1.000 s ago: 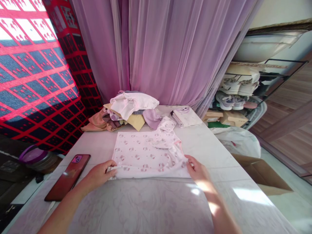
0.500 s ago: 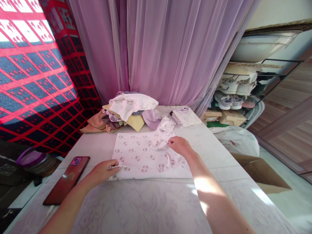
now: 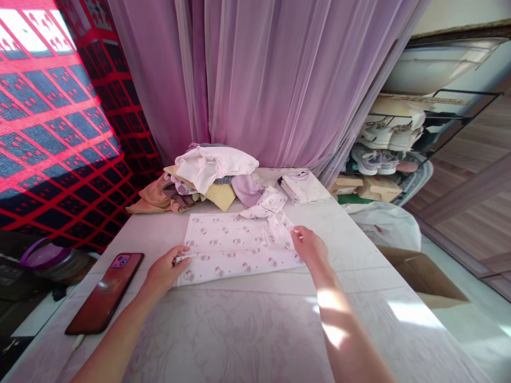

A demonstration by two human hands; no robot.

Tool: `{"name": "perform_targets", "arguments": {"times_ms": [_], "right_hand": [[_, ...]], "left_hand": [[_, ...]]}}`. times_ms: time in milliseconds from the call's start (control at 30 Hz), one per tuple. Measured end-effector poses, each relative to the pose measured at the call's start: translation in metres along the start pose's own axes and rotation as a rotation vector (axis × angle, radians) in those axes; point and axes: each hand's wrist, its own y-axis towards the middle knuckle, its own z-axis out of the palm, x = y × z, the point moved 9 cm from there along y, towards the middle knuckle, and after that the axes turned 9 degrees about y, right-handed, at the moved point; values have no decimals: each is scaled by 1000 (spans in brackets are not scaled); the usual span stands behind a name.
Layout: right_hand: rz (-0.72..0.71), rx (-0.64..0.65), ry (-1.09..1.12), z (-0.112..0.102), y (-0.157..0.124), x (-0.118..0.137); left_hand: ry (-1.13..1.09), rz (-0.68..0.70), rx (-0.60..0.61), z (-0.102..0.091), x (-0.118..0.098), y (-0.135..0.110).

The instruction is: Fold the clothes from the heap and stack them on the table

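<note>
A white garment with small pink prints [image 3: 235,246] lies flat on the pale patterned table [image 3: 247,330], its sleeve bunched at the far right corner. My left hand [image 3: 165,268] pinches the garment's left near edge. At the garment's right edge, my right hand [image 3: 308,246] has its fingers closed on the fabric near the pink-trimmed neckline.
A pile of loose clothes [image 3: 207,178] sits at the table's far end by a folded white garment [image 3: 304,187]. A red phone [image 3: 106,291] lies at the left edge. Purple curtains [image 3: 279,80] hang behind. Shoe shelves [image 3: 383,149] and a cardboard box [image 3: 423,276] stand to the right.
My right hand went from the near right corner up to the sleeve, then to the right edge. The garment now looks narrower front to back. My left hand kept its hold.
</note>
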Motion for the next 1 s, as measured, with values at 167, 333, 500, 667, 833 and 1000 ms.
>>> {"name": "perform_targets", "arguments": {"times_ms": [167,333,500,667,833,1000], "right_hand": [[95,43,81,2,-31,-35],[-18,-30,257,6,-40,-49],[-61,-190,316,-3,-45,-60],[-87,-217,250,-2,-46,-57],[-86,-217,256,-1,-48,-56],[-107,-229,307,-1,-50,-52]], "left_hand": [[31,3,-83,-2,-6,3],[124,-15,-54,0,-8,-6],[244,-11,-78,-3,-11,-9],[317,25,-103,-3,-20,-5],[157,-16,-88,-4,-10,-13],[-80,-23,-83,-3,-2,-29]]}}
